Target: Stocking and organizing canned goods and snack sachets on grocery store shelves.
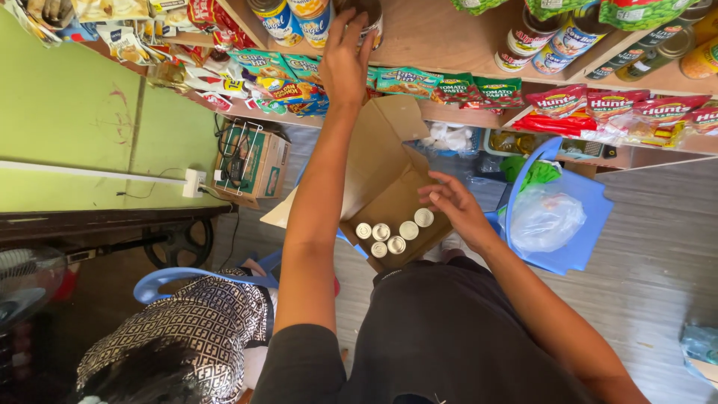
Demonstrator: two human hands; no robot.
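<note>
Left hand [345, 63]: up at the shelf [449, 45] edge, fingers wrapped round a can [366, 16]; rigid, likely heavy, smooth-sided, so grip the body.
Right hand [455, 206]: fingers spread, holding nothing, over the cardboard box [389, 191] (six cans [394, 232] inside).

Wooden shelf [449, 37] up top, loaded with cans [299, 19] and jars [557, 37]. Lower shelf [643, 155] under it, packed with snack packets [407, 81] and red sauce pouches [557, 101]. Open cardboard box [389, 194] down below, holding small tins [396, 232].

Dark grey short-sleeved shirt; bare forearms; no rings or watch visible.
</note>
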